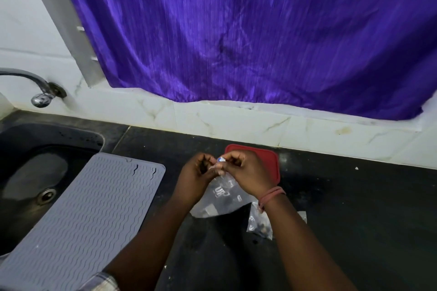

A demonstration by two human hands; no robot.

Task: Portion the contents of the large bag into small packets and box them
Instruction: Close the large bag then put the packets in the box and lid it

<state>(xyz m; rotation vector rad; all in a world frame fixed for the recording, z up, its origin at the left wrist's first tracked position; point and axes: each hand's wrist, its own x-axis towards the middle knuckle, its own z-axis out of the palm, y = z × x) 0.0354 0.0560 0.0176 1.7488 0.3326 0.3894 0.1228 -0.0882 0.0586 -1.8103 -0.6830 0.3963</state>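
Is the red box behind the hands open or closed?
Closed: the red box shows a flat red lid on top, nothing of its inside visible.

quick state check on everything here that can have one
large clear bag: held up at its top by both hands
left hand: pinching bag top
right hand: pinching bag top
small packet: filled, lying on counter
red lid: flat on counter
tap: no water running
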